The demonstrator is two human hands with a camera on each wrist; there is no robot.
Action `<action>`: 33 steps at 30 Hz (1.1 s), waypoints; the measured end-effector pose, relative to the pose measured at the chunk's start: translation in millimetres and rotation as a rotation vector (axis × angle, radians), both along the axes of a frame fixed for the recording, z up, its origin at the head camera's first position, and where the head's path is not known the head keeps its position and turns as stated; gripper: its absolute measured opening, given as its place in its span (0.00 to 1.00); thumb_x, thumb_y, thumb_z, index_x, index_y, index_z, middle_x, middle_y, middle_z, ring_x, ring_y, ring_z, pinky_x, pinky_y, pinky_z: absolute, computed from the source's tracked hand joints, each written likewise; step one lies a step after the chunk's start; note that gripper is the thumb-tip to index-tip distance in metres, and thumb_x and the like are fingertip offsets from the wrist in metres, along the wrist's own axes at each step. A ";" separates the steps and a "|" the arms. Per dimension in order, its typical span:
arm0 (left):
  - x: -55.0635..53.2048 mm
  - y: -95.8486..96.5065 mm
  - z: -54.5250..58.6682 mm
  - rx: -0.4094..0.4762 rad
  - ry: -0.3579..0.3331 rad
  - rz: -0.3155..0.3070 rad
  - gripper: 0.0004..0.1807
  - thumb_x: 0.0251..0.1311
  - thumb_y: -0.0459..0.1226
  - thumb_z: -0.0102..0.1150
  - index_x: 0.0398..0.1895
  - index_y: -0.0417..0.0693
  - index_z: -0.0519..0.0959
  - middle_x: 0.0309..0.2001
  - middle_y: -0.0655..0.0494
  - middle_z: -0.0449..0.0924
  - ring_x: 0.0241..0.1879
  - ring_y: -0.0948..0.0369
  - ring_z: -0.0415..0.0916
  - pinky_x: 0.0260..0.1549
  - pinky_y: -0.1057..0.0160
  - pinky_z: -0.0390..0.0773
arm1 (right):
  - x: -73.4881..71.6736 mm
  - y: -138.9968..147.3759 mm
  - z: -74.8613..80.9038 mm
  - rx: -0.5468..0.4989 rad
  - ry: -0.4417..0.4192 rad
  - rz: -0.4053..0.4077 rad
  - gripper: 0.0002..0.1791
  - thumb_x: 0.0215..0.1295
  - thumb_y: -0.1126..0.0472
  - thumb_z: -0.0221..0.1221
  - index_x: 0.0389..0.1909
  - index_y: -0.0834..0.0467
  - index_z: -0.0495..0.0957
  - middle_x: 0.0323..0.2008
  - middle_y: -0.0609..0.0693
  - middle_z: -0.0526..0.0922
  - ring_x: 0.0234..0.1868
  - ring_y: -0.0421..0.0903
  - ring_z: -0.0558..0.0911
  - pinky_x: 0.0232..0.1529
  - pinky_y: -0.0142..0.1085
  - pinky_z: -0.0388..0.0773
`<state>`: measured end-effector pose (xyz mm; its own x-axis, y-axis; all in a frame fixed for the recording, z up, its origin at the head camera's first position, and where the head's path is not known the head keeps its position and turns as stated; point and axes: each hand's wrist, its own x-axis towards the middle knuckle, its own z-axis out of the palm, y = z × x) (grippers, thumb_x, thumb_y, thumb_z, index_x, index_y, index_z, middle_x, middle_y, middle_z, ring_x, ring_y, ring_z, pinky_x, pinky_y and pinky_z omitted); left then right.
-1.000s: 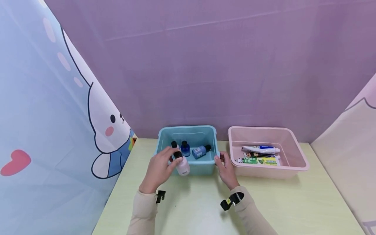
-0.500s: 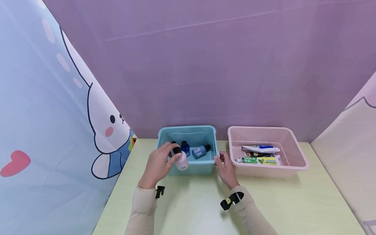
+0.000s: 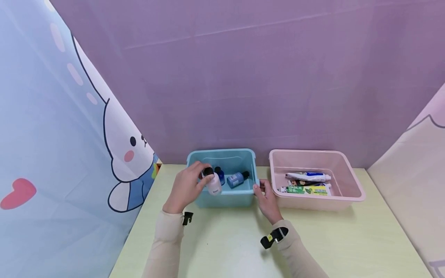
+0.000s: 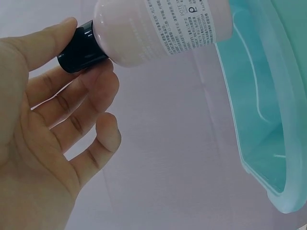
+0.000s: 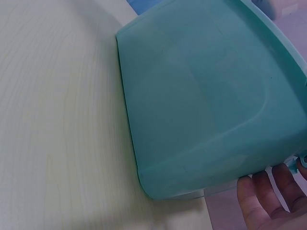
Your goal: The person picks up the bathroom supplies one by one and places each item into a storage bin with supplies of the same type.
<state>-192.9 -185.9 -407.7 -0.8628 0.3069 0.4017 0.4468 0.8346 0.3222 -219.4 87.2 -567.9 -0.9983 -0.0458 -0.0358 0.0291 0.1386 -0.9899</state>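
My left hand (image 3: 185, 187) pinches the black cap of a pale pink bottle (image 3: 214, 185) between thumb and fingers. The bottle hangs tilted over the near side of a teal bin (image 3: 226, 199), its base toward the lower right. Printed label text on the bottle (image 4: 163, 28) shows in the left wrist view. My right hand (image 3: 267, 200) holds the bin's near right corner at the rim; its curled fingers (image 5: 261, 191) touch the outer wall in the right wrist view. Inside the bin, a dark blue bottle (image 3: 220, 177) stands partly hidden, and a lighter blue bottle (image 3: 236, 180) lies on its side.
A pink bin (image 3: 316, 202) stands just right of the teal one, with several toothpaste tubes (image 3: 309, 177) and a green Darlie box (image 3: 306, 190) inside. Both bins sit on a pale wooden table (image 3: 229, 247), against a purple backdrop (image 3: 243, 77).
My left hand has moved the pale pink bottle slightly away from me and leftward, from the bin's near rim further over its inside. The right hand stays on the corner.
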 end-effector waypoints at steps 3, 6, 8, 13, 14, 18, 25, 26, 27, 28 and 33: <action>-4.3 -1.2 0.1 -0.006 -0.015 -0.002 0.19 0.68 0.46 0.65 0.57 0.47 0.82 0.44 0.55 0.83 0.35 0.60 0.80 0.33 0.63 0.80 | 0.2 -0.1 -0.6 0.008 -0.002 0.001 0.24 0.81 0.47 0.49 0.68 0.57 0.64 0.64 0.58 0.70 0.64 0.55 0.72 0.65 0.54 0.76; -9.1 -2.6 -0.8 -0.017 -0.036 -0.003 0.19 0.69 0.47 0.64 0.57 0.48 0.82 0.44 0.55 0.83 0.35 0.60 0.80 0.32 0.63 0.79 | 0.4 -0.5 -2.1 0.021 -0.002 -0.006 0.24 0.80 0.46 0.49 0.67 0.56 0.65 0.63 0.57 0.71 0.63 0.55 0.72 0.65 0.52 0.77; -12.4 -3.3 -1.5 -0.024 -0.052 -0.003 0.19 0.69 0.47 0.64 0.58 0.48 0.82 0.43 0.55 0.83 0.34 0.62 0.79 0.31 0.63 0.78 | 0.9 -0.8 -3.1 0.026 0.003 -0.009 0.24 0.80 0.45 0.49 0.66 0.55 0.65 0.62 0.57 0.71 0.63 0.55 0.73 0.64 0.53 0.77; -20.5 -4.5 -2.9 -0.044 -0.092 0.002 0.19 0.69 0.48 0.63 0.57 0.49 0.82 0.43 0.56 0.82 0.33 0.63 0.75 0.30 0.64 0.76 | 1.8 -1.7 -2.9 0.021 0.001 -0.010 0.24 0.80 0.44 0.49 0.66 0.55 0.65 0.63 0.57 0.71 0.63 0.56 0.72 0.65 0.54 0.76; -22.0 -4.8 -3.1 -0.048 -0.100 0.004 0.19 0.69 0.48 0.63 0.56 0.50 0.82 0.43 0.57 0.82 0.33 0.63 0.75 0.30 0.64 0.77 | 1.7 -1.8 -2.5 0.022 -0.005 -0.009 0.24 0.80 0.44 0.48 0.66 0.55 0.65 0.63 0.57 0.71 0.64 0.56 0.72 0.65 0.54 0.76; -28.5 -5.5 -3.8 -0.064 -0.120 0.001 0.17 0.69 0.48 0.63 0.55 0.51 0.82 0.46 0.55 0.84 0.35 0.61 0.78 0.34 0.59 0.80 | 1.6 -1.8 0.3 0.013 -0.031 0.001 0.25 0.81 0.46 0.48 0.68 0.56 0.63 0.65 0.58 0.69 0.66 0.56 0.71 0.67 0.54 0.74; -38.1 -6.1 -4.3 -0.090 -0.151 -0.020 0.18 0.68 0.47 0.65 0.55 0.49 0.83 0.52 0.52 0.84 0.44 0.52 0.84 0.44 0.51 0.84 | 16.0 -0.8 38.0 0.024 -0.042 0.031 0.24 0.82 0.53 0.47 0.68 0.63 0.63 0.64 0.62 0.70 0.65 0.58 0.71 0.67 0.54 0.75; -39.5 -6.4 -4.8 -0.097 -0.152 -0.022 0.18 0.67 0.47 0.65 0.55 0.49 0.83 0.52 0.52 0.84 0.45 0.52 0.84 0.45 0.51 0.84 | 18.0 -0.8 41.6 0.026 -0.035 0.032 0.24 0.82 0.53 0.47 0.68 0.64 0.63 0.64 0.62 0.70 0.65 0.58 0.72 0.66 0.54 0.75; -41.0 -6.6 -5.4 -0.103 -0.154 -0.025 0.18 0.67 0.47 0.65 0.55 0.48 0.83 0.52 0.52 0.84 0.45 0.52 0.84 0.45 0.51 0.84 | 17.9 -0.7 41.9 0.027 -0.034 0.032 0.24 0.82 0.53 0.47 0.68 0.64 0.63 0.64 0.62 0.70 0.65 0.57 0.72 0.66 0.54 0.75; -42.4 -6.8 -6.0 -0.112 -0.157 -0.027 0.18 0.67 0.47 0.65 0.55 0.48 0.83 0.52 0.53 0.84 0.45 0.53 0.84 0.45 0.51 0.84 | 18.4 -0.7 42.7 0.028 -0.033 0.031 0.24 0.82 0.53 0.47 0.68 0.64 0.63 0.63 0.62 0.70 0.65 0.57 0.72 0.66 0.54 0.75; -49.9 -7.0 -7.8 -0.166 -0.177 -0.037 0.17 0.67 0.46 0.65 0.55 0.49 0.83 0.52 0.53 0.85 0.47 0.55 0.83 0.47 0.51 0.84 | 16.5 0.2 41.9 0.033 -0.035 0.030 0.23 0.82 0.53 0.48 0.68 0.64 0.63 0.63 0.61 0.70 0.64 0.57 0.72 0.66 0.53 0.75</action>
